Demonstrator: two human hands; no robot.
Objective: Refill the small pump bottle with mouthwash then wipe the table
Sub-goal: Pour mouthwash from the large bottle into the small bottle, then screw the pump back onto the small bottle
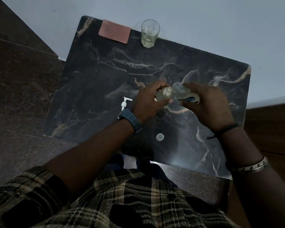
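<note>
The left hand (146, 99) wraps around the small bottle (165, 93) above the dark surface (105, 76), and the right hand (207, 104) grips and tips the mouthwash bottle (184, 94) mouth to mouth so it pours in.

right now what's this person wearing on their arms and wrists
Left wrist: a dark blue watch with a ridged strap. Right wrist: a thin black thread, knotted, and further up the forearm a silver metal bangle. Plaid sleeve, dark and tan, rolled up on the left arm.
</note>
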